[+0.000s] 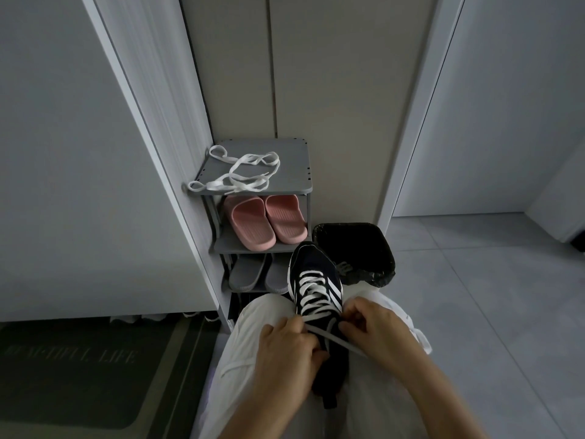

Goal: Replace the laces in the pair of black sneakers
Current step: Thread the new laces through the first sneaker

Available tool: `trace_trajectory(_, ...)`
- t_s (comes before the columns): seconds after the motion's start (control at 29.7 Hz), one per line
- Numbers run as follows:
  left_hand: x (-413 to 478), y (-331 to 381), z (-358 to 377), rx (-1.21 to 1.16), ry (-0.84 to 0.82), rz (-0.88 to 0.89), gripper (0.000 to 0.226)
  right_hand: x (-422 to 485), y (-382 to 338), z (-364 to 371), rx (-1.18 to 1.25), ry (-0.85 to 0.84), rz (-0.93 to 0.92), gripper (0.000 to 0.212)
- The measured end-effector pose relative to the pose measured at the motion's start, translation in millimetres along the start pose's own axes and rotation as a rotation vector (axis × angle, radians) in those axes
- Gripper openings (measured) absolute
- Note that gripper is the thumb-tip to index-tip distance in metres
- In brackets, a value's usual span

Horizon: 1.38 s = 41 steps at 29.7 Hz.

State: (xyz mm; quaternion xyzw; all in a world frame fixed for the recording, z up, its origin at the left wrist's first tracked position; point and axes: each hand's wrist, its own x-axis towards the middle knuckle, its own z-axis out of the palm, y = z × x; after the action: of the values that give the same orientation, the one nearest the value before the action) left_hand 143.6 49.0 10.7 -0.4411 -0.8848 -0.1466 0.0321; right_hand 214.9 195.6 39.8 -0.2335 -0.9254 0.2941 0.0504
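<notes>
The left hand (285, 346) and right hand (376, 331) each pinch an end of the white lace (312, 293), crossed between them over the nearly laced black sneaker (308, 261); tightening and knotting likely come next.

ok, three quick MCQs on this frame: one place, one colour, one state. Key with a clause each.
1. Where on the grey rack do the loose white laces lie? A top shelf; B second shelf; C lowest shelf.
2. What colour are the slides on the second shelf? A grey; B pink; C white.
3. How is the lace of the black sneaker? A pulled fully out; B tied in a bow; C threaded up the eyelets, ends held by the left hand and right hand.
Key: 1 A, they sprawl across the top board; 2 B, the pair under the top board is pink; 3 C, white crossings run up the shoe to both hands.
</notes>
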Motion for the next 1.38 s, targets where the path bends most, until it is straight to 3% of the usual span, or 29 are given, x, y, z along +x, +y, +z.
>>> trace_trajectory(0.1,1.4,-5.6,-4.8,-0.062,-0.043,-0.047,0.029,-7.9,-3.5,1.2,-0.189,-0.074,-0.034,0.024)
trace_trajectory(0.17,-1.2,-11.3,-5.9,-0.255,-0.094,-0.033,0.039,-14.1,-7.1,-1.4,-0.213,-0.101,-0.055,0.021)
trace_trajectory(0.3,-13.5,-25.9,-24.0,-1.049,-0.127,-0.163,0.025,-20.0,-8.5,-22.3,0.197,-0.251,0.026,0.025)
trace_trajectory(0.47,-27.6,-25.2,-37.6,-1.326,-0.198,-0.156,0.016,-26.4,-16.6,-32.9,0.448,-0.378,0.027,0.02)
trace_trajectory(0.67,-33.3,-10.9,-30.2,-1.274,-0.209,-0.158,0.034,-32.0,-19.9,-9.8,0.74,-0.405,0.268,0.026)
trace_trajectory(0.81,-31.5,-7.1,-30.0,-1.165,-0.239,-0.077,0.022,-25.0,-23.5,10.2,0.782,-0.308,0.278,0.03)
trace_trajectory(0.91,-24.7,-15.3,-33.7,-1.076,-0.353,-0.116,0.012,-21.0,-18.2,12.9,0.765,-0.313,0.234,0.028)
trace_trajectory(0.97,-14.7,-25.1,-32.7,-0.962,-0.312,-0.211,0.012,-21.9,-14.2,9.9,0.699,-0.335,0.209,0.027)
trace_trajectory(1.08,9.7,-34.8,-28.1,-0.735,-0.051,-0.373,0.006,-23.7,-14.0,-0.6,0.534,-0.36,0.157,0.023)
trace_trajectory(1.11,19.3,-33.2,-27.8,-0.684,-0.018,-0.407,0.014,-25.0,-15.8,-5.5,0.478,-0.38,0.145,0.021)
trace_trajectory(1.18,35.4,-29.7,-24.5,-0.644,-0.091,-0.398,0.036,-29.3,-20.3,-17.2,0.342,-0.426,0.096,0.023)
trace_trajectory(1.28,41.2,-22.4,-23.8,-0.945,-0.275,-0.339,0.046,-25.6,-19.0,-25.7,0.087,-0.447,0.051,0.025)
trace_trajectory(1.38,27.4,-23.0,-11.3,-1.022,-0.266,-0.339,0.066,-13.6,-22.8,-25.4,-0.045,-0.503,0.124,0.057)
